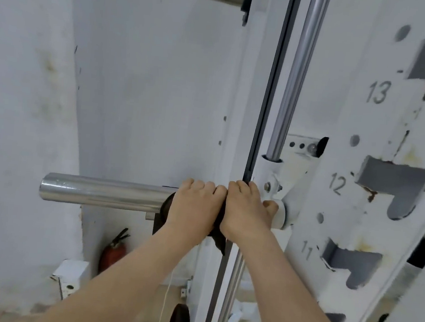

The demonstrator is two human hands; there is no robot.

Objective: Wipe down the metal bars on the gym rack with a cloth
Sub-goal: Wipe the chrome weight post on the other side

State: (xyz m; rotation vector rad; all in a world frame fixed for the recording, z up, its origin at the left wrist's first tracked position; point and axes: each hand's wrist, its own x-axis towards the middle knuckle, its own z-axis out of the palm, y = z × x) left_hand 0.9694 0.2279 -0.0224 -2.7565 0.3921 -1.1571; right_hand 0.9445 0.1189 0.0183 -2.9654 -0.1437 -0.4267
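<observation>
Left hand (pixel 193 206) and right hand (pixel 246 213) touching, both wrapped round the cloth (pixel 220 240) on the horizontal bar (pixel 103 192). Bare bar runs free toward 9 o'clock, white bracket (pixel 283 216) tight at 3.

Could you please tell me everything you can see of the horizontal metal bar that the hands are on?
The horizontal metal bar is a shiny, silver-looking round tube with faint scuffs. It juts level from the white rack toward the left, where its free end touches nothing. Near the rack a dark cloth is wrapped round it, one tail hanging below. The left hand and right hand grip it there side by side, hiding the join.
</observation>
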